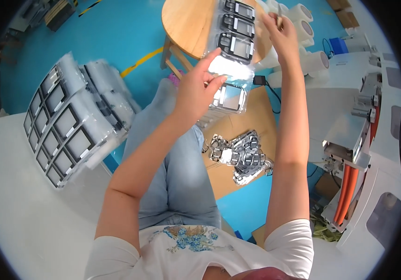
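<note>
**Both hands lifting a clear tray strip**

The left hand (196, 91) is pinching the near end of a clear plastic blister strip of black-framed display parts (236, 42); the right hand (282, 35) is grasping its far end, at one o'clock. Stacked transparent trays of similar frames (65, 123) are lying at nine o'clock.

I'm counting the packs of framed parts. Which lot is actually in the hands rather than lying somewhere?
The clear strip of parts held up between left hand and right hand. The big stack rests on the white table; the loose pile lies on floor cardboard.
</note>
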Action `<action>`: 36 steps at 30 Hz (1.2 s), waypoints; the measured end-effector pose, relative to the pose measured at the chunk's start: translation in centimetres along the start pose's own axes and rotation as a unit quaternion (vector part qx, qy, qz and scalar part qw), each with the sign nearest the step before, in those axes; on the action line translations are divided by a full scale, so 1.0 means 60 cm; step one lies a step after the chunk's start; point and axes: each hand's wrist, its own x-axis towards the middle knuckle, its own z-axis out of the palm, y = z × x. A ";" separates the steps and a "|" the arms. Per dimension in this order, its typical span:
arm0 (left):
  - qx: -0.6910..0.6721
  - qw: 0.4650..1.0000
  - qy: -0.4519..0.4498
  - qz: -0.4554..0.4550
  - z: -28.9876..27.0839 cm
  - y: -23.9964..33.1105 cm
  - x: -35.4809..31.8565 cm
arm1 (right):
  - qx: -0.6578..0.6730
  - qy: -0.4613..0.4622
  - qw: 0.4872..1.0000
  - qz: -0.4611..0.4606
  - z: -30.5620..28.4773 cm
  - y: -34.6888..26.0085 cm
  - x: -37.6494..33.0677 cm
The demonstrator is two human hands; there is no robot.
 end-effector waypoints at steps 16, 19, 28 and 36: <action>-0.133 0.984 -0.104 -0.061 -0.019 -0.003 0.007 | -0.143 -0.132 0.927 -0.320 0.017 -0.092 -0.214; -0.165 0.979 -0.098 -0.068 -0.025 -0.004 0.003 | -0.341 -0.128 0.873 -0.324 0.002 -0.123 -0.223; -0.150 0.980 -0.106 -0.073 -0.036 0.050 -0.031 | 0.047 -0.211 0.973 0.085 -0.079 -0.093 -0.323; -0.188 0.962 -0.178 -0.084 -0.028 0.002 -0.054 | 0.238 0.042 0.970 -0.019 -0.063 -0.146 -0.113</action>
